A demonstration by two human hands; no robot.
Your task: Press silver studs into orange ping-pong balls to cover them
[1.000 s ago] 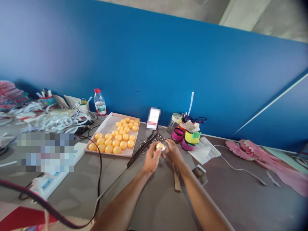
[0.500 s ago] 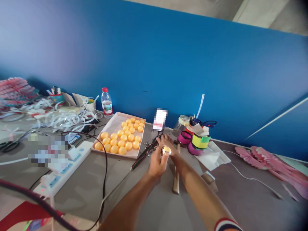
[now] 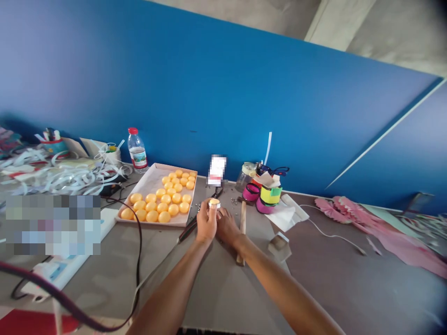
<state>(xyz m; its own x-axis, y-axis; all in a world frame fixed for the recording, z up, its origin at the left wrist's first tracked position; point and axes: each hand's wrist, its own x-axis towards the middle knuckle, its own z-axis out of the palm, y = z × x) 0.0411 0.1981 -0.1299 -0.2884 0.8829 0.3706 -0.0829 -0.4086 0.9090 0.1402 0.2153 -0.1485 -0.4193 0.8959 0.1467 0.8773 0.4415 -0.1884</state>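
My left hand (image 3: pixel 206 222) is closed round a small round piece (image 3: pixel 214 203) with a pale yellow dome and a shiny metal rim, held at the fingertips above the grey table (image 3: pixel 349 284). My right hand (image 3: pixel 226 225) lies just beside it, fingers curled toward the same piece and touching the left hand. A scatter of small metal bits (image 3: pixel 200 205) lies on the table just behind the hands. A shallow tray (image 3: pixel 153 177) to the left holds several orange-yellow domes (image 3: pixel 159 204).
A wooden-handled tool (image 3: pixel 241 230) lies right of my hands. Colourful tape rolls (image 3: pixel 269 195), a jar (image 3: pixel 244 174) and scissors stand behind. A water bottle (image 3: pixel 137 151), white strips (image 3: pixel 66 174), a power strip (image 3: pixel 63 270) with dark cables and pink paper (image 3: pixel 359 216) surround them.
The hands have shifted slightly left and closer together, the left still gripping the round piece. The right hand has dropped beside the left. The view has swung a little.
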